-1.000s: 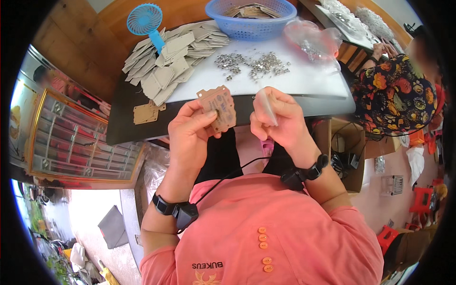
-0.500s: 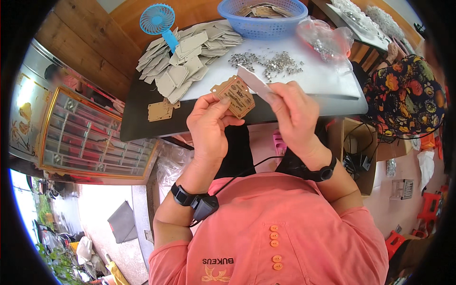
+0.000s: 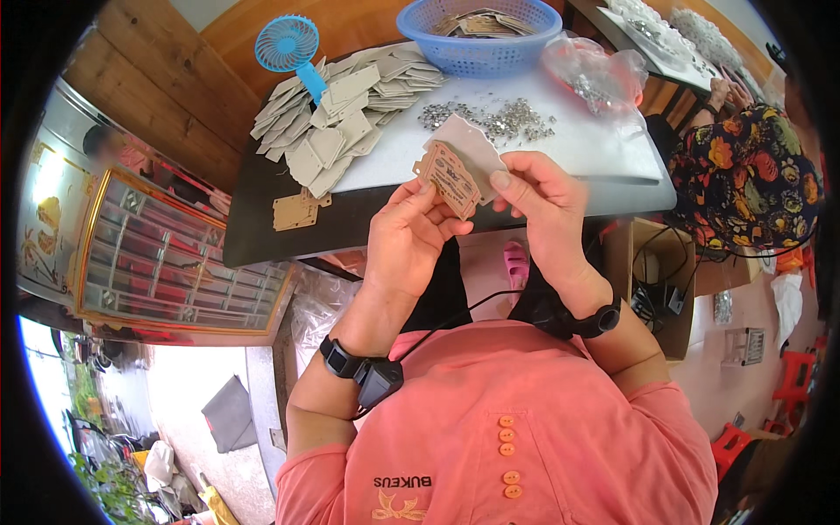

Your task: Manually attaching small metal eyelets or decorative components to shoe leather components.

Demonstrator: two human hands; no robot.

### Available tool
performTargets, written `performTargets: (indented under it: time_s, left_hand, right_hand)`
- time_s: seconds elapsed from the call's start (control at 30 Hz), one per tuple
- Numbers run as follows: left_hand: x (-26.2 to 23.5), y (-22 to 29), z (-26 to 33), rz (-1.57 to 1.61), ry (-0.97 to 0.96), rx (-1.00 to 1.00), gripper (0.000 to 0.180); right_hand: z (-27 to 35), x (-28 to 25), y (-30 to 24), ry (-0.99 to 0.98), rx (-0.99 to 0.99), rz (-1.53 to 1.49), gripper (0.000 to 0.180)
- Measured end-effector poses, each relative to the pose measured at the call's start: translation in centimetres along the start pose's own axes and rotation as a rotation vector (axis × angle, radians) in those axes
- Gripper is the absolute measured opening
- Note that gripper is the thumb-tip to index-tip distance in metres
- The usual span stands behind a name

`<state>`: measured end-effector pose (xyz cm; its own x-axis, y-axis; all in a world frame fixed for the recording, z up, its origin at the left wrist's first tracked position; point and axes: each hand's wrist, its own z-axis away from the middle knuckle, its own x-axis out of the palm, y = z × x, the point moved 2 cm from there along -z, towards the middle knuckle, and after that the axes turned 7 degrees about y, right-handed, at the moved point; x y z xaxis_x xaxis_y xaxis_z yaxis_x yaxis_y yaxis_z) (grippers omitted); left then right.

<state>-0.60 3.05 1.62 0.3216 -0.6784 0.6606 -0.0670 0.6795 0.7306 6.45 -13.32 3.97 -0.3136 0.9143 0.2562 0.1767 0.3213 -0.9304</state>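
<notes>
Between thumb and fingers, my left hand (image 3: 414, 229) pinches a brown printed card (image 3: 448, 181) with a notched edge. My right hand (image 3: 547, 197) grips a pale grey card (image 3: 472, 147) by its lower right corner. The grey card lies behind and against the brown one, its upper part showing. Both cards are held above the table's front edge. Just beyond them, small silvery metal pieces (image 3: 522, 121) are scattered on a white board (image 3: 604, 157). More brown cards (image 3: 296, 210) lie on the dark table to the left of my left hand.
A large heap of grey cards (image 3: 337, 131) covers the table's left, with a small blue fan (image 3: 289, 44) standing in it. Behind are a blue plastic basket (image 3: 481, 54) and a clear bag (image 3: 595, 74). Another person in a floral top (image 3: 744, 179) sits at the right.
My right hand has turned the grey card from nearly edge-on to face-on and brought it behind the brown card. My left hand has shifted slightly right with the brown card.
</notes>
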Motion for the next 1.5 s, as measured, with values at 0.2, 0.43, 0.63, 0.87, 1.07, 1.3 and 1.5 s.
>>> performTargets:
  time_s: [0.2,0.43,0.63,0.87,1.07,1.3,1.5]
  left_hand:
    - [0.8,0.2,0.1,-0.059,0.047,0.042,0.034]
    - [1.5,0.4,0.6,-0.111,0.122,0.009,0.028]
    - [1.6,0.0,0.3,-0.012,0.058,0.047,0.024]
    - [-0.1,1.1,1.6,-0.323,0.239,0.362,0.027]
    - [-0.3,-0.6,2.2,-0.789,-0.016,0.517,0.019]
    - [2.1,-1.5,2.3,-0.549,-0.078,0.493,0.04]
    - [1.1,-1.1,1.9,-0.458,0.014,0.438,0.03]
  right_hand:
    - [0.5,0.2,0.1,-0.057,-0.017,0.05,0.014]
    - [0.9,0.0,0.3,-0.163,-0.02,0.053,0.015]
    - [0.9,0.5,0.3,-0.195,-0.315,0.23,0.017]
    - [-0.1,-1.2,-0.5,-0.025,-0.504,0.534,0.015]
    - [1.3,-0.5,1.6,-0.165,-0.594,1.185,0.016]
    - [2.4,1.9,1.1,-0.012,-0.662,0.799,0.019]
    - [2.7,0.7,0.2,-0.101,-0.474,0.485,0.019]
